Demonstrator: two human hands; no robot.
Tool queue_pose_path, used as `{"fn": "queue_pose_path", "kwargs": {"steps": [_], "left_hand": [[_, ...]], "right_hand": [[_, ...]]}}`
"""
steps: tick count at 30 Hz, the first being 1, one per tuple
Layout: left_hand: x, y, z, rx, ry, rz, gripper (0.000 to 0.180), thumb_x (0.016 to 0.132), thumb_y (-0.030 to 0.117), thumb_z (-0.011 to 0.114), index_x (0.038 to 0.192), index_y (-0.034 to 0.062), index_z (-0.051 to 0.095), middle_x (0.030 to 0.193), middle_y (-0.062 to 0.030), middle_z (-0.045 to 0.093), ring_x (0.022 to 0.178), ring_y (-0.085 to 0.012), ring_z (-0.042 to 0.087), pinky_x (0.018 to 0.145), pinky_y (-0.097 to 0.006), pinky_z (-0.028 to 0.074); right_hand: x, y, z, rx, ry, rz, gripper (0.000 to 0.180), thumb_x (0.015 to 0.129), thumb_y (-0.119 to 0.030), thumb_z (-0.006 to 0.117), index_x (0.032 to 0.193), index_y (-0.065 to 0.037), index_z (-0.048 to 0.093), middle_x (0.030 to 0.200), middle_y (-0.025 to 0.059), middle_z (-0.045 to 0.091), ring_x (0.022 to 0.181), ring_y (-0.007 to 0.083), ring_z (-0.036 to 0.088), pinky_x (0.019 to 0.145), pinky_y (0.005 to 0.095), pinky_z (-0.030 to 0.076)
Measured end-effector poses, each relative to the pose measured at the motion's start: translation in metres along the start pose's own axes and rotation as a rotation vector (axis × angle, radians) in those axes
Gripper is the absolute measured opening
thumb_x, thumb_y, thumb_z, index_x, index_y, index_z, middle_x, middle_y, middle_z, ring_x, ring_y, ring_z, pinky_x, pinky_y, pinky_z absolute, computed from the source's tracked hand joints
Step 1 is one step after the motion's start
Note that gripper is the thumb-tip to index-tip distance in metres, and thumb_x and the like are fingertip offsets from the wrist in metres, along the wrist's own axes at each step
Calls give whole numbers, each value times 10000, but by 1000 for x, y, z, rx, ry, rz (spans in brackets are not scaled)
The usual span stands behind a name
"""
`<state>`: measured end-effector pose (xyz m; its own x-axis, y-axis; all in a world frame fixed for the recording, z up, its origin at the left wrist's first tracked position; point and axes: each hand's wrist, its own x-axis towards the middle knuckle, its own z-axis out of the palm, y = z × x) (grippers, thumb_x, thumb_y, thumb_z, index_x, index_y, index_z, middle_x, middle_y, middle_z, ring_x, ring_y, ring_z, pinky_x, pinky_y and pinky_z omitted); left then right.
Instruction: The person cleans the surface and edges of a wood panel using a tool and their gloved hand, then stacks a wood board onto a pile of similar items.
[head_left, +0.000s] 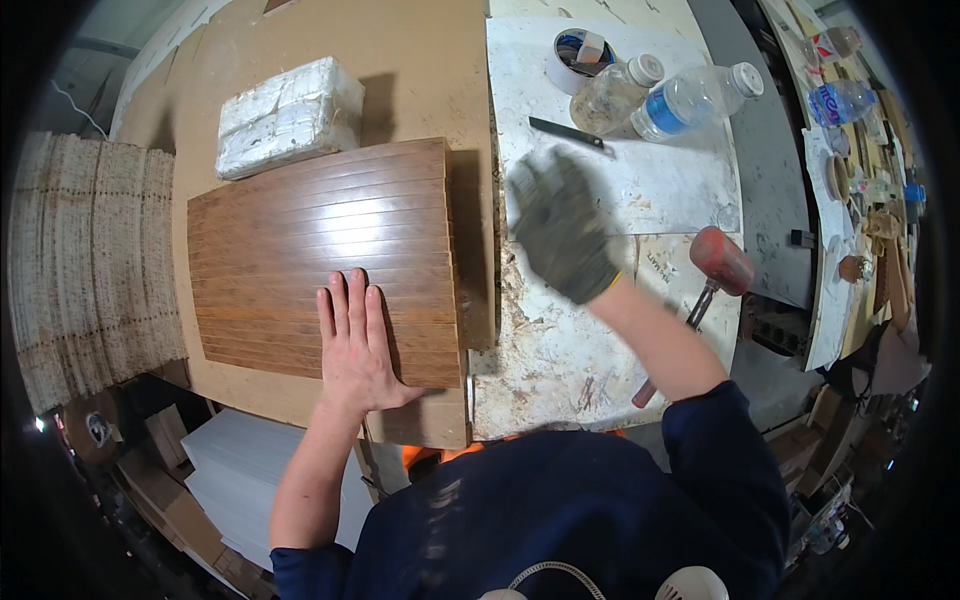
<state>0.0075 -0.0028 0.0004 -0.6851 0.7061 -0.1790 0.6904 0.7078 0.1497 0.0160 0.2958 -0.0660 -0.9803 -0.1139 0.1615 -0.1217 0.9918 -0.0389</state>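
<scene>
My left hand [357, 355], bare, lies flat with its fingers stretched on a stack-like brown wood-grain panel [270, 250] made of narrow parallel strips. The panel rests on a sheet of brown cardboard. My right hand [565, 232] wears a dark grey work glove and is over the white board to the right, slightly smeared by motion. Its fingers look extended, and I see nothing held in it. Just beyond its fingertips lies a narrow, flat black tool [567, 133]; its kind is unclear.
A white-wrapped block [290, 117] sits behind the panel. On the white board [640, 190] stand a roll of tape [560, 75] holding small items and two plastic bottles [690, 100]. A red-headed mallet [722, 260] lies at right. Tall stacked sheets [95, 260] stand at left.
</scene>
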Motion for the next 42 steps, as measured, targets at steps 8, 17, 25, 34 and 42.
{"fn": "queue_pose_path", "kwargs": {"steps": [8,17,25,34,42], "left_hand": [[-1,0,0,-14,5,-2,1414,403,497,865,1459,-97,136,1531,-324,143,1430,-504,103,1163,-610,64],[-4,-3,9,-12,81,16,1409,406,505,852,1458,-101,137,1532,-325,138,1434,-501,85,1163,-606,67],[2,1,4,33,69,38,1411,408,521,845,1457,-106,138,1533,-317,147,1432,-500,100,1166,-590,78],[-3,-2,5,89,62,28,1356,456,517,821,1460,-93,144,1539,-294,149,1441,-476,86,1177,-566,77],[-2,-1,10,99,81,62,1329,495,538,821,1461,-85,154,1540,-277,166,1442,-465,100,1178,-556,83]], "right_hand": [[12,-79,-13,569,187,-397,526,925,-284,535,1343,32,497,1429,212,454,1342,356,422,1148,481,288],[19,-109,-36,573,14,9,736,870,-361,580,1386,116,363,1459,328,315,1374,554,209,1118,624,217],[75,-94,-10,947,192,392,920,838,-321,658,1448,133,141,1504,376,151,1401,479,237,1109,602,252],[-163,-180,-59,1145,-179,-122,748,879,-242,578,1447,103,235,1427,358,343,1402,474,259,1158,518,236],[-153,-105,-65,941,92,194,534,888,-226,619,1384,-105,460,1159,182,641,951,362,652,762,435,542]]}}
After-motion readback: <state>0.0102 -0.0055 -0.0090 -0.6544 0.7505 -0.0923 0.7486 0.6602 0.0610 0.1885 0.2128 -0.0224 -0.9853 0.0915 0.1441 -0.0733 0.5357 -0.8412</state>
